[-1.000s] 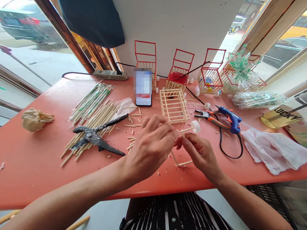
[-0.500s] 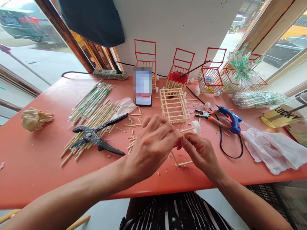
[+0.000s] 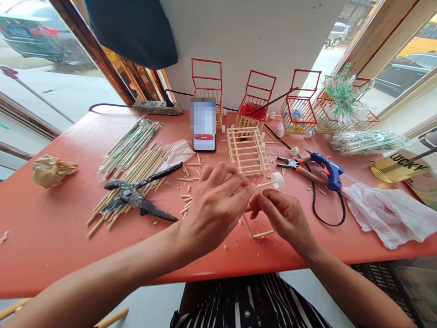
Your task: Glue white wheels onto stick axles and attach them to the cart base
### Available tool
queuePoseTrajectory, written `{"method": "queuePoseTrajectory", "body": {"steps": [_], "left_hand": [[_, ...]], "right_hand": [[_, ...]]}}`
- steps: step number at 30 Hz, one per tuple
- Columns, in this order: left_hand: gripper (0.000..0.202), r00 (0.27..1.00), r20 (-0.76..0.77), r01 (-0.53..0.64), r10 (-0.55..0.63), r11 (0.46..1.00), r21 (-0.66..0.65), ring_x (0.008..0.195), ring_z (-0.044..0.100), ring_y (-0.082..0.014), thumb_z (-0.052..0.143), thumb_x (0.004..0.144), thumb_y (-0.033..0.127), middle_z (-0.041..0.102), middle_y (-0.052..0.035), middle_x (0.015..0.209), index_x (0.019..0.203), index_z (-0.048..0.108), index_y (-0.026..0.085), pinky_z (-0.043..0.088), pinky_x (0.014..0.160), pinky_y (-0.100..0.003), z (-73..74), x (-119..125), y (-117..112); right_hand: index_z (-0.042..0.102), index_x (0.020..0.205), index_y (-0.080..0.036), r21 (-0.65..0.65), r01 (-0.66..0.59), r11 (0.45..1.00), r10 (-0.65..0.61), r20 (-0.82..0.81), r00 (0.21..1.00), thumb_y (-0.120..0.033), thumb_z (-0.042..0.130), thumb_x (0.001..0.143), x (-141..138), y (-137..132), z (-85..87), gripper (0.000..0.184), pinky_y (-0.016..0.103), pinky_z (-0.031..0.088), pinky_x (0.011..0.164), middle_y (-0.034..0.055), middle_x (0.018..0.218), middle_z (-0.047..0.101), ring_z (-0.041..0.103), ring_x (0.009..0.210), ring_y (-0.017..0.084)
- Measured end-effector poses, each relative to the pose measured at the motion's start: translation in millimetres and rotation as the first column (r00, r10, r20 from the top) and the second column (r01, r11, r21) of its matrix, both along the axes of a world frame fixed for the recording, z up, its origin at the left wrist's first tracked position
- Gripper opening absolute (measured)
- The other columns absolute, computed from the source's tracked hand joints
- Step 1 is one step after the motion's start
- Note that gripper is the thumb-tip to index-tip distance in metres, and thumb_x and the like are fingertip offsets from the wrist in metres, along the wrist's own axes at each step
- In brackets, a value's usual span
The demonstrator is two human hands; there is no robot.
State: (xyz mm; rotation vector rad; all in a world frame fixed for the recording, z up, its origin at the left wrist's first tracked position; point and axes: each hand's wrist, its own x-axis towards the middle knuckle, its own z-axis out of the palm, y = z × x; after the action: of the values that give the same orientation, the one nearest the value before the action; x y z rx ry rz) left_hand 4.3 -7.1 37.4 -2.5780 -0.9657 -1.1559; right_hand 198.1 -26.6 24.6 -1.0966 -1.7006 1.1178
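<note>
Both hands meet over the front middle of the table at a small frame of wooden sticks [image 3: 262,234]. A white round wheel [image 3: 277,181] sits at the end of a stick at its upper right. My right hand [image 3: 285,216] is closed, pinching the frame near its upper corner. My left hand [image 3: 218,205] has its fingers bent in against the upper stick and closed on the frame; its fingertips are partly hidden. Just behind them stands a cage-like stick basket [image 3: 248,150].
Cutting pliers [image 3: 131,193] lie on loose sticks [image 3: 136,175] at left. A phone [image 3: 204,142] leans upright behind. To the right are a blue glue gun [image 3: 329,171], smaller pliers [image 3: 290,162] and a white cloth [image 3: 385,214]. Red-trimmed stick carts [image 3: 254,98] line the wall.
The hands keep their hold almost in place. The stick frame's lower part has tilted slightly, showing more of its right corner.
</note>
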Motion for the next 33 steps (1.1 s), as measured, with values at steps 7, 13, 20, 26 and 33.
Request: {"method": "queuePoseTrajectory", "body": {"steps": [7,13,20,26,33], "left_hand": [[0.021,0.987,0.149,-0.055,0.06,0.998,-0.037,0.095,0.061,-0.0222,0.061,0.096,0.012,0.076,-0.0068,0.099,0.114,0.069,0.019,0.052,0.087,-0.038,14.1,-11,-1],[0.016,0.965,0.264,0.017,-0.008,0.999,-0.032,0.079,0.064,-0.0163,0.064,0.092,0.006,0.073,-0.0037,0.083,0.105,0.068,0.016,0.053,0.077,-0.031,0.5,-19,-13],[0.011,0.935,0.343,0.083,0.092,0.882,-0.463,0.072,0.065,-0.0132,0.062,0.095,0.018,0.074,-0.0024,0.082,0.099,0.072,0.017,0.052,0.068,-0.025,-30.1,-7,-22],[0.019,0.911,0.381,0.236,0.157,0.558,-0.795,0.075,0.068,-0.0151,0.07,0.089,0.027,0.081,-0.0012,0.093,0.105,0.078,0.02,0.052,0.068,-0.025,-22.7,4,-16],[0.016,0.872,0.439,0.339,0.218,0.378,-0.861,0.085,0.071,-0.0203,0.072,0.085,0.028,0.081,-0.0042,0.095,0.094,0.08,0.018,0.052,0.076,-0.03,-24.3,7,-12]], "right_hand": [[0.07,0.084,-0.017,-0.181,0.04,0.983,-0.055,-0.081,0.995,-0.047,0.058,0.1,5,4,-4.6,0.035,0.03,0.057,0.069,0.006,0.081,0.078,0.073,0.067,0.017],[0.074,0.091,-0.018,-0.177,0.085,0.981,-0.107,-0.12,0.987,-0.046,0.058,0.101,9,5,-8.1,0.034,0.03,0.053,0.069,0.0071,0.091,0.079,0.073,0.072,0.017],[0.075,0.098,-0.022,-0.103,0.18,0.978,-0.197,-0.187,0.962,-0.042,0.056,0.103,12,5,-14.2,0.028,0.029,0.047,0.066,0.0057,0.102,0.079,0.073,0.076,0.015],[0.074,0.099,-0.021,-0.109,0.184,0.977,-0.202,-0.178,0.963,-0.044,0.056,0.103,10,5,-15.6,0.029,0.029,0.05,0.067,0.0066,0.102,0.079,0.075,0.081,0.018],[0.075,0.097,-0.021,-0.144,0.154,0.978,-0.178,-0.178,0.968,-0.047,0.057,0.101,8,5,-18.0,0.032,0.029,0.051,0.067,0.007,0.098,0.079,0.075,0.083,0.019]]}}
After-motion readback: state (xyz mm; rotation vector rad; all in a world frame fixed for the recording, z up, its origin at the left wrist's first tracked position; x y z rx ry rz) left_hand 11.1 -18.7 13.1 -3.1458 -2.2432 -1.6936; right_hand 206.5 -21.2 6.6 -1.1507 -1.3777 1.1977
